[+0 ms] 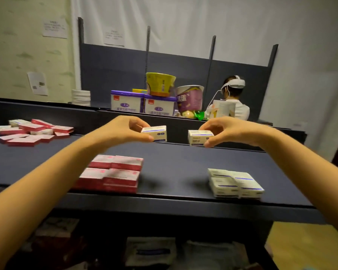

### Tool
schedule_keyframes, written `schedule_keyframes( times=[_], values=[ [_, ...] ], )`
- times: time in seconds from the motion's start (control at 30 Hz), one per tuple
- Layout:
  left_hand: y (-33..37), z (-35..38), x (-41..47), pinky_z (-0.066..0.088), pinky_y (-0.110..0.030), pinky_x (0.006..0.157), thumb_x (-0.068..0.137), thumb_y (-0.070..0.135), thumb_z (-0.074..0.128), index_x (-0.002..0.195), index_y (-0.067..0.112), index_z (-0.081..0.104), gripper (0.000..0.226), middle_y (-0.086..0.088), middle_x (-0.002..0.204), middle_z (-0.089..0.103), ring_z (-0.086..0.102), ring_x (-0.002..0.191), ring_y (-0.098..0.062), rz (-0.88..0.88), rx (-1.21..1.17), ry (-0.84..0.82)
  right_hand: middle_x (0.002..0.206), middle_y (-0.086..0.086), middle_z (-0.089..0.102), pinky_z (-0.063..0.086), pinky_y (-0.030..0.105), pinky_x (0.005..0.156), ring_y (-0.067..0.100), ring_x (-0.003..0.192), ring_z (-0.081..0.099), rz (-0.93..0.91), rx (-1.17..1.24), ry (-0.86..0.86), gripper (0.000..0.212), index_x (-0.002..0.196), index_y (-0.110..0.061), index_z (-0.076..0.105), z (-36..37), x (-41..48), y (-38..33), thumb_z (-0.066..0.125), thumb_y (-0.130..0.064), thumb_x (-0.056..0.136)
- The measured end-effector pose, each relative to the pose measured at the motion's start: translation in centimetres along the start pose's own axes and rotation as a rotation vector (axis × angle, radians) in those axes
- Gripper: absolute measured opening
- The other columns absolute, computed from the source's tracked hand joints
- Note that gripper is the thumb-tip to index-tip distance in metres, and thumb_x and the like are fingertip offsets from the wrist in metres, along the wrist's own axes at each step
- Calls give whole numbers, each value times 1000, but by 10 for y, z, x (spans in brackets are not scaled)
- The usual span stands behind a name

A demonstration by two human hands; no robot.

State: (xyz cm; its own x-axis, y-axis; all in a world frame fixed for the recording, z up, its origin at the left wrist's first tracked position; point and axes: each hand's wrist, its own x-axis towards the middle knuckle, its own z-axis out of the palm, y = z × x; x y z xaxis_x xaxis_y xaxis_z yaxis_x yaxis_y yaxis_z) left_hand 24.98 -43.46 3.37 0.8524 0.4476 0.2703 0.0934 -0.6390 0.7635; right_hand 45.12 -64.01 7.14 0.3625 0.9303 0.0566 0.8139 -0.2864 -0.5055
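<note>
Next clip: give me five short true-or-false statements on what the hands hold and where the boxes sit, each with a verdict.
1. The left hand pinches a small white box. True.
2. The right hand holds nothing. False: it pinches a second white box.
3. The two held boxes touch. False: a gap separates them.
4. A stack of red boxes sits on the dark shelf, nearer than the left hand. True.
5. A stack of white boxes sits near the shelf's front edge, on the right. True.
</note>
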Motion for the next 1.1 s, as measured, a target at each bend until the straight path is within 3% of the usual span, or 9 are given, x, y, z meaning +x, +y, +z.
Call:
schedule_keyframes(
  times=[0.3, 0.43, 0.7, 0.83, 0.97, 1.1],
  values=[
    [61, 120, 24, 50, -26, 85, 77, 27, 74, 109, 18, 59, 36, -2, 104, 68, 64, 95, -14, -34, 46, -151, 103, -3, 66, 47, 16, 76, 10, 94, 61, 68, 137, -2, 33, 108, -22, 59, -14, -56, 84, 72, -19, 78],
    [55, 153, 40, 51, -23, 82, 78, 23, 73, 110, 12, 59, 37, -5, 107, 68, 64, 96, -14, -41, 67, -218, 108, 1, 66, 51, 23, 83, 12, 99, 62, 124, 160, 1, 34, 111, -17, 59, -7, -56, 111, 71, -13, 79],
    [41, 167, 51, 49, -20, 80, 80, 25, 71, 107, 18, 53, 32, 3, 100, 62, 60, 90, -9, -65, 32, -255, 113, -1, 64, 50, 26, 88, 15, 106, 60, 151, 243, -57, 34, 114, -21, 57, 0, -60, 134, 68, -17, 82],
    [43, 169, 49, 50, -28, 88, 82, 24, 69, 111, 16, 50, 35, -5, 111, 63, 61, 98, -14, -64, 45, -265, 115, -2, 62, 48, 30, 93, 15, 108, 58, 150, 255, -64, 38, 115, -24, 53, 1, -60, 135, 69, -20, 81],
    [45, 172, 50, 50, -24, 82, 83, 25, 68, 112, 17, 48, 37, -8, 119, 62, 60, 97, -13, -72, 62, -279, 122, -1, 54, 44, 27, 92, 14, 110, 53, 171, 218, -67, 48, 122, -27, 46, 1, -60, 134, 69, -24, 81],
    [46, 165, 49, 45, -26, 89, 83, 28, 68, 129, 20, 42, 53, -6, 131, 52, 52, 109, -13, -99, 54, -280, 120, -7, 47, 41, 27, 94, 12, 113, 47, 152, 180, 19, 59, 131, -27, 41, -2, -54, 128, 68, -33, 79]
  ],
)
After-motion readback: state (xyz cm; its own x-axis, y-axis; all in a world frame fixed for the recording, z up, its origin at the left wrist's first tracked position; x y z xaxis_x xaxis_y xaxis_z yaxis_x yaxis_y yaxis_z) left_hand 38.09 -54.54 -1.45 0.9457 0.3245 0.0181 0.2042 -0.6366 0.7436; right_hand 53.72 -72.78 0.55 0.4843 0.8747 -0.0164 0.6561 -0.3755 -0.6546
